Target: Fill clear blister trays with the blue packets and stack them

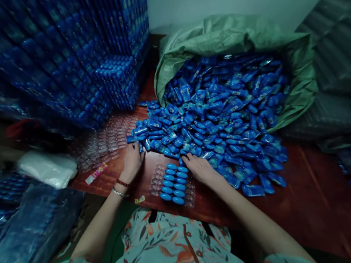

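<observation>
A heap of small blue wrapped packets (213, 121) spreads across the table in front of me. At its left edge, my left hand (132, 161) has its fingers closed around one packet, partly hidden by the fingertips. My right hand (200, 169) is at the front of the heap, its bent fingers and thumb pinching a blue packet (181, 161) just above the far end of a tray. That clear plastic blister tray (189, 194) lies between my hands. Two rows of glossy blue oval pieces (173, 184) fill its middle, with bare clear cavities on either side.
A green woven sack (303, 86) lies open behind the heap. Tall stacks of blue packs (62, 56) rise at the left, with a smaller stack (118, 83) beside them. Clear trays (104, 142), a white plastic bundle (47, 168) and a pink wrapper (96, 173) lie left.
</observation>
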`<state>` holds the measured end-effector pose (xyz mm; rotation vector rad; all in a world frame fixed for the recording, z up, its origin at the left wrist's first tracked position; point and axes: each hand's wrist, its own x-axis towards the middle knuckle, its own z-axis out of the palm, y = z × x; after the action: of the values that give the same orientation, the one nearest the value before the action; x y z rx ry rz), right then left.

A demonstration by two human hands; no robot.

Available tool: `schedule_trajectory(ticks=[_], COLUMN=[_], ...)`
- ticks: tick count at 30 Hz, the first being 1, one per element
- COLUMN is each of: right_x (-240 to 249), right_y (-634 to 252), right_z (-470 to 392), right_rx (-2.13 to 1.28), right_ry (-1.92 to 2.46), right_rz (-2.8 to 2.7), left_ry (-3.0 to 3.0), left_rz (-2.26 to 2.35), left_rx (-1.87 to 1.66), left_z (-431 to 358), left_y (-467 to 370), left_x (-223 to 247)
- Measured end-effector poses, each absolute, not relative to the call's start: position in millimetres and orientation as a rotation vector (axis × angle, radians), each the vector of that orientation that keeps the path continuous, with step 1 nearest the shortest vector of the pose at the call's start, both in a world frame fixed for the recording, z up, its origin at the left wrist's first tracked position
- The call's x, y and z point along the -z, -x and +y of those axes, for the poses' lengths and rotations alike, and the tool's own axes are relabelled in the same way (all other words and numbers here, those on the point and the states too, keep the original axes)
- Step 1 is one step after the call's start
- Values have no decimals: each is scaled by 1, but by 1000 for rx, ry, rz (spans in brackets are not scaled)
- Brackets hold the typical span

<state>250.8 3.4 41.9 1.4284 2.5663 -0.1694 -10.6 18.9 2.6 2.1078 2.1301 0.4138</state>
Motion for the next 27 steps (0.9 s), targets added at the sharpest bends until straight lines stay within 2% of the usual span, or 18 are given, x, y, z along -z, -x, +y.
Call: schedule_trajectory(ticks=[3,6,10,14,16,19,23,25,27], right_x=[-41,-39,-27,-9,-5,-8,-11,-8,-4], right_y=[-261,-283,-302,-297,-290,-284,-285,-288,-290], right_z=[0,-14,-47,-68,-70,-69,-74,-79,-82], right_rx=[237,487,1112,1867,2083,2069,1687,1746,1975], right_ry=[-1480,-1785,-2511,-2651,-2767,-2921,-2939,-2868,-2828], right_rz=[2628,2782,2636,2317,2117,2028,2138,2076,1950], left_ry=[-2159,-2185,-2003,-1764,-1720,-1727,-1696,-1684,-1677], left_rz=[2149,2018,1861,1765,1671,1567,1570,1553,1520], left_rx=[-386,-582,-930,-1003,-997,-966,-960,-953,-920], left_z=[12,-5,-41,-66,-67,-57,-40,-35,-33], left_y=[9,19,31,20,10,-2,-7,-6,-5], left_x=[1,5,-4,-24,-31,-36,-36,-33,-28])
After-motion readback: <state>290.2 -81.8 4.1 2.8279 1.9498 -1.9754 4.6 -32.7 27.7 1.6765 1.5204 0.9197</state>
